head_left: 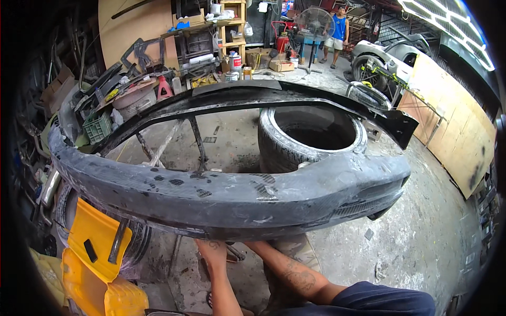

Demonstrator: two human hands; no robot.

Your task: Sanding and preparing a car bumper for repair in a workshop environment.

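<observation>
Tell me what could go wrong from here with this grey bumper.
The left hand and right hand reach under the near edge of the grey bumper; the fingers are hidden there and might get pinched if it drops. It could also scrape the tyre seen inside its curve. If lowered on the left, it may knock the yellow plastic piece.

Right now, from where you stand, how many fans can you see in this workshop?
1. The pedestal fan stands in the background, beyond the gray bumper, just left of the person in a blue top. Others could be hidden.
</observation>
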